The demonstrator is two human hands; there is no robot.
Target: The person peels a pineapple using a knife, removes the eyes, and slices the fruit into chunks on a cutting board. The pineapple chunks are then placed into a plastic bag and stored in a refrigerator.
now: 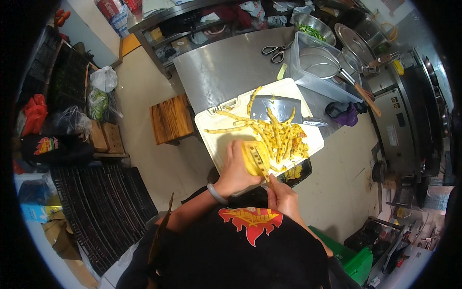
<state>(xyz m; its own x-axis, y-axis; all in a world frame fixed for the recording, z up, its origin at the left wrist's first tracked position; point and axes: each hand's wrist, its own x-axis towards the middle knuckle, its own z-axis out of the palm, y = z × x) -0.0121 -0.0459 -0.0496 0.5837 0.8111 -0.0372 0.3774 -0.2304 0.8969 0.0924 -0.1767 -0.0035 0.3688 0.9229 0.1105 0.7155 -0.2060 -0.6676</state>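
My left hand (236,169) holds a peeled yellow pineapple (255,155) upright over the near side of a white cutting board (220,144). My right hand (283,195) grips a narrow tool, its spotted blade or strip (260,164) lying against the fruit; its handle is hidden by the fingers. Long yellow strips of peel with brown spots (279,139) are heaped on the board to the right of the fruit. Behind them a broad cleaver (279,108) lies flat, its metal handle (314,122) pointing right.
The board lies on a steel table (216,68). Farther back are scissors (276,53), a pale green-handled item (282,71), a clear plastic bin (314,81) with strainers, and a steel colander (316,27). A black container (301,173) with yellow scraps is below the board. A wooden stool (171,119) stands left.
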